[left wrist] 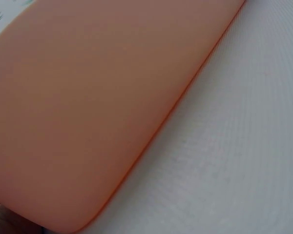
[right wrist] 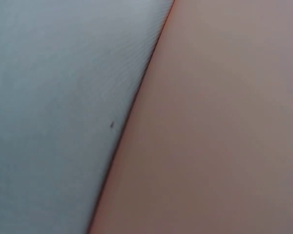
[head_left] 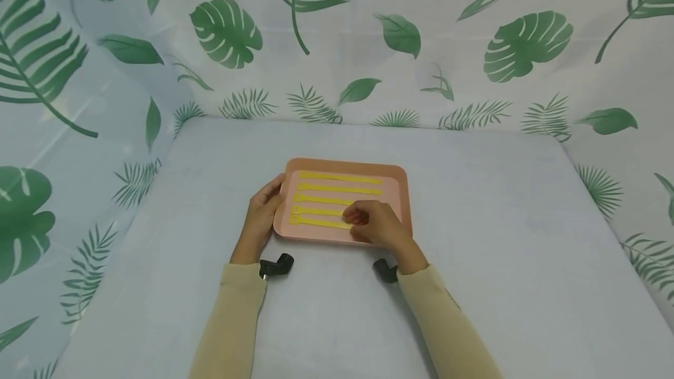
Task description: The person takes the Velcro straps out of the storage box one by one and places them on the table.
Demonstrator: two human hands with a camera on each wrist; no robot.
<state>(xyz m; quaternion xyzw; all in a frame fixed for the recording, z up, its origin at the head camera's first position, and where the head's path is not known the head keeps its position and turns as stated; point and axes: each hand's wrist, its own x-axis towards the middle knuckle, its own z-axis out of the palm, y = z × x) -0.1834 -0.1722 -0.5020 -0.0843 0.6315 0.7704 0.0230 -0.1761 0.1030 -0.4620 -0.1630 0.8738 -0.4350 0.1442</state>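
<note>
A shallow pink tray (head_left: 342,165) lies on the white table in the head view. Inside it several flat yellow straps (head_left: 339,178), each with a wider slotted head at its left end, run side by side. My left hand (head_left: 261,209) grips the tray's left wall, thumb by the rim; in the left wrist view a bit of a finger (left wrist: 7,217) shows under the tray's corner. Over the tray's front right part, my right hand (head_left: 378,222) has bent fingers and thumb at the lowest straps (head_left: 321,223), covering their right ends. I cannot tell whether it pinches one.
White cloth (head_left: 489,221) covers the table around the tray. Leaf-printed sheets (head_left: 337,34) hang behind and at both sides. A black wrist camera (head_left: 278,264) sits at the left wrist, another black camera (head_left: 385,271) at the right, both close to the tray's front edge.
</note>
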